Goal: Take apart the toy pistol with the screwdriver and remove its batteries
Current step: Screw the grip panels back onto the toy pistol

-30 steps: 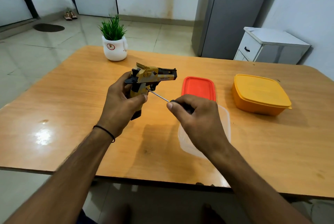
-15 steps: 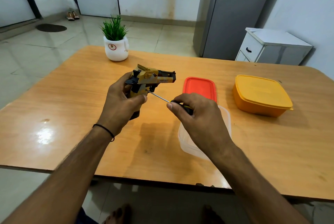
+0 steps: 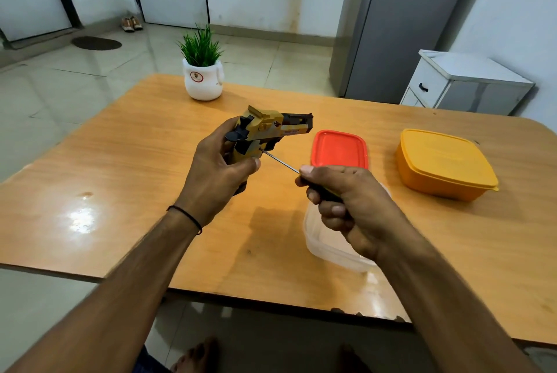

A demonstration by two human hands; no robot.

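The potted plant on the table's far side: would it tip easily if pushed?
Probably not: the potted plant has a squat, broad white pot and a short tuft, so it would likely slide on the glossy table rather than topple. The pot looks ceramic, so perhaps fairly heavy and chippable.

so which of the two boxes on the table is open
The clear box, partly hidden by the right hand, has no lid on. The yellow box farther right is shut with its lid.
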